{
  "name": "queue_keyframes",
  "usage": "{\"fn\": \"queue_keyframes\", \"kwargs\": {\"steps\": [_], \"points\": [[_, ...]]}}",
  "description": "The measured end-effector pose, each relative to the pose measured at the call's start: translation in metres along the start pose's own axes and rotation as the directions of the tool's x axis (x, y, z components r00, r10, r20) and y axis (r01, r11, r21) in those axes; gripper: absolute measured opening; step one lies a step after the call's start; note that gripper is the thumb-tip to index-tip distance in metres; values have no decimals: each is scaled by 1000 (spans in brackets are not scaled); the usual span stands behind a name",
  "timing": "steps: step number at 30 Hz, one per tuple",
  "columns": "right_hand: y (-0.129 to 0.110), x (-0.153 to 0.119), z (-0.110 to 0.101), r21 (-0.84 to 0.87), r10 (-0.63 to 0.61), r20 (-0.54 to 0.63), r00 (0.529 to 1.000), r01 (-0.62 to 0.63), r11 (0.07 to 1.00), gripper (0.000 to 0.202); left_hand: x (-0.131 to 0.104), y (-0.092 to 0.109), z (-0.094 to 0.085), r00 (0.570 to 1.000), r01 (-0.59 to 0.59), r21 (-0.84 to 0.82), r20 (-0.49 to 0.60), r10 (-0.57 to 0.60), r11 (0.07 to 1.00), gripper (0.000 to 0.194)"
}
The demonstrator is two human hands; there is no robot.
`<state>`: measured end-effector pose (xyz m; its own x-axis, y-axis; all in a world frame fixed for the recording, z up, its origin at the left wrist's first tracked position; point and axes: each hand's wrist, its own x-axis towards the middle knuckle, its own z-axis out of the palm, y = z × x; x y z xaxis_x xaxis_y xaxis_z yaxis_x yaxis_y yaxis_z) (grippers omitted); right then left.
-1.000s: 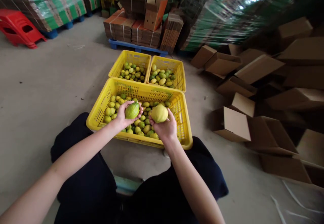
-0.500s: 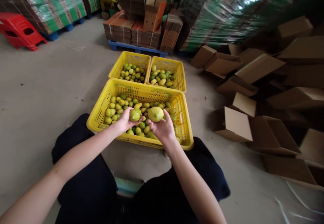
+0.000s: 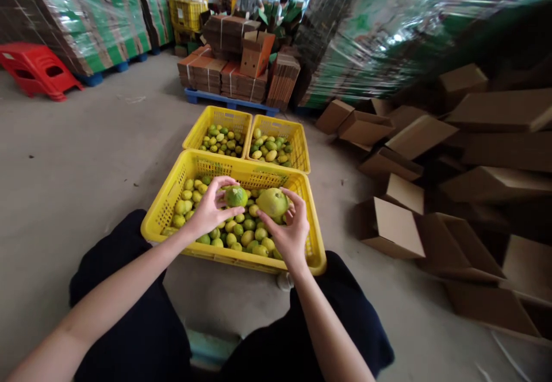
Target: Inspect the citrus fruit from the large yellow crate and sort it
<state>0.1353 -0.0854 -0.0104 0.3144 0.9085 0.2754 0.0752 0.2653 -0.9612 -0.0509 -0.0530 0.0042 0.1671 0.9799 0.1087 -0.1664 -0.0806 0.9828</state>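
Observation:
My left hand is closed around a small green lemon, holding it between thumb and fingers. Beside it, my right hand grips a larger yellow-green lemon by its sides. Both fruits are held up above the large yellow crate, slightly apart from each other. Inside that crate lie many loose yellow and green lemons, some of them hidden behind my hands.
Two smaller yellow crates with lemons stand behind the large one. Open cardboard boxes are heaped on the right. Flattened cartons sit on a blue pallet. A red stool stands left; two people are in the background.
Both hands have turned the lemons and now hold them with fingers over the top rather than from below. The view has tilted up, bringing the people in the background into sight.

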Motion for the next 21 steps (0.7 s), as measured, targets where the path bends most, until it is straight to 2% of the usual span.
{"fn": "queue_keyframes", "kwargs": {"steps": [3,6,8,10,13,16,18,21], "points": [[1,-1,-1,-62,-81,26,996,83,995,57,-2,2,-2,997,-61,13,49,60,998,48],[2,-1,3,-11,-63,37,997,63,998,56,0,0,-5,994,-84,41,77,81,996,51],[1,-1,6,133,14,70,997,-24,991,59,2,-1,-8,995,-30,20,91,28,999,51],[0,-2,8,291,113,124,986,-145,946,62,5,-4,-12,992,61,-70,110,-53,996,49],[4,-4,10,388,244,196,950,-304,870,58,8,-9,-14,973,221,-256,126,-194,941,46],[13,-9,14,338,340,233,911,-404,850,52,4,-19,-9,932,362,-376,145,-332,853,40],[19,-15,17,245,369,218,904,-416,876,53,-3,-28,-4,928,370,-415,125,-351,831,34],[28,-25,21,141,390,181,903,-416,898,57,-17,-42,1,935,338,-408,48,-350,848,33]]}}
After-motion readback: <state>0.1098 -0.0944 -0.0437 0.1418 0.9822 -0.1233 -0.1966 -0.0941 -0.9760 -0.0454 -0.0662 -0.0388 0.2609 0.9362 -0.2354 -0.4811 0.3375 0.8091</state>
